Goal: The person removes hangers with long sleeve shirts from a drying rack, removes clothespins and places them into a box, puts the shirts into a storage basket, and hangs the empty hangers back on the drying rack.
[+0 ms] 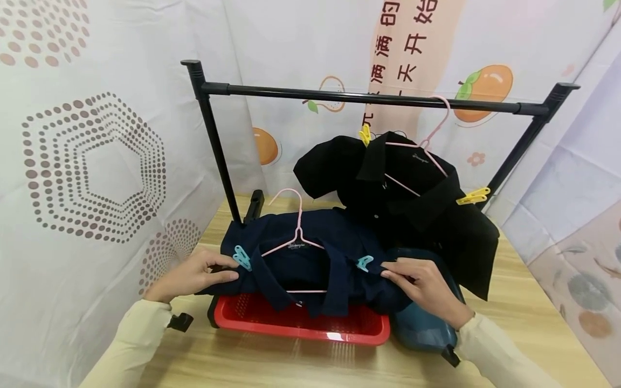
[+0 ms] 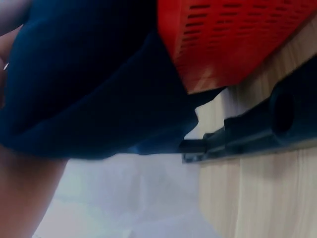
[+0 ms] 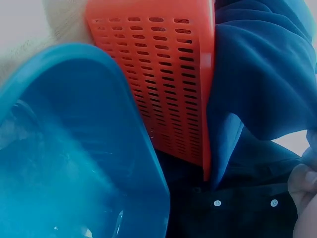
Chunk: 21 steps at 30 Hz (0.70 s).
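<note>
A navy collared shirt (image 1: 346, 231) lies over the red basket, with a pink hanger (image 1: 299, 218) inside its neck. One light-blue clothespin (image 1: 242, 258) sits on the left shoulder, another clothespin (image 1: 365, 263) on the right. My left hand (image 1: 201, 274) pinches the shirt's left shoulder beside its clothespin; in the left wrist view the navy cloth (image 2: 99, 89) covers most of the fingers. With thumb and fingers, my right hand (image 1: 427, 285) pinches the right shoulder just past the other clothespin. The hanger's hook stands up, apart from the rack bar.
A black rack bar (image 1: 310, 96) crosses behind. From it hangs a black shirt (image 1: 339, 172) on a pink hanger (image 1: 439, 126) with yellow clothespins (image 1: 474, 196). The red basket (image 1: 301, 327) stands below the navy shirt, next to a blue basin (image 3: 74, 124). A patterned curtain (image 1: 189, 140) surrounds the table.
</note>
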Each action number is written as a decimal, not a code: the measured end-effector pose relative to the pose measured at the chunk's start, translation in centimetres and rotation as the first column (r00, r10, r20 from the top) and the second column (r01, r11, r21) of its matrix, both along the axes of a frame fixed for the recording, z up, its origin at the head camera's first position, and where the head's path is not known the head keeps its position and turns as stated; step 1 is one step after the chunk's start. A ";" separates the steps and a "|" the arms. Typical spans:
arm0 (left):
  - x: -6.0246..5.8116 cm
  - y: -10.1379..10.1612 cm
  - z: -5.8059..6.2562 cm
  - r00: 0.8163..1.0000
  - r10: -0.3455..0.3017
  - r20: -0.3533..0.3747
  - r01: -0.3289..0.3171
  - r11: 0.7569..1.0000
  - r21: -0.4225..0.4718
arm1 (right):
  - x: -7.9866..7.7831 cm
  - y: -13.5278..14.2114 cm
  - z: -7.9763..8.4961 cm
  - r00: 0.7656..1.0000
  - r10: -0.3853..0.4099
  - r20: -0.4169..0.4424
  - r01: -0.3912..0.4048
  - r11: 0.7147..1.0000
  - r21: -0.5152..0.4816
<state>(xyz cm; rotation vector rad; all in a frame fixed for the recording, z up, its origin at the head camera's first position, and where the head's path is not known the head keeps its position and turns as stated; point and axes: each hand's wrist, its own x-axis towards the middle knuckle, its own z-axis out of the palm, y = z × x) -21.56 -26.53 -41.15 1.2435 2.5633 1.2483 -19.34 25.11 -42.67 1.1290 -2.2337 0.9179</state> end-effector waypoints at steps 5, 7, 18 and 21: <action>-0.1 0.3 0.2 0.998 -0.013 -0.055 0.018 0.996 0.092 | -0.2 0.3 0.2 0.998 -0.019 0.061 0.017 1.000 0.024; 0.1 0.3 0.2 0.998 -0.006 -0.061 0.013 0.993 0.114 | -0.3 0.3 0.3 0.996 -0.024 0.082 0.022 0.999 0.032; 0.3 1.2 0.4 0.999 0.052 -0.014 -0.049 0.985 0.165 | -0.1 1.2 1.1 0.986 -0.063 0.153 0.055 0.997 0.056; 0.2 1.6 0.4 0.998 0.055 -0.026 -0.049 0.982 0.181 | 0.2 1.1 1.6 0.989 -0.048 0.141 0.044 0.998 0.033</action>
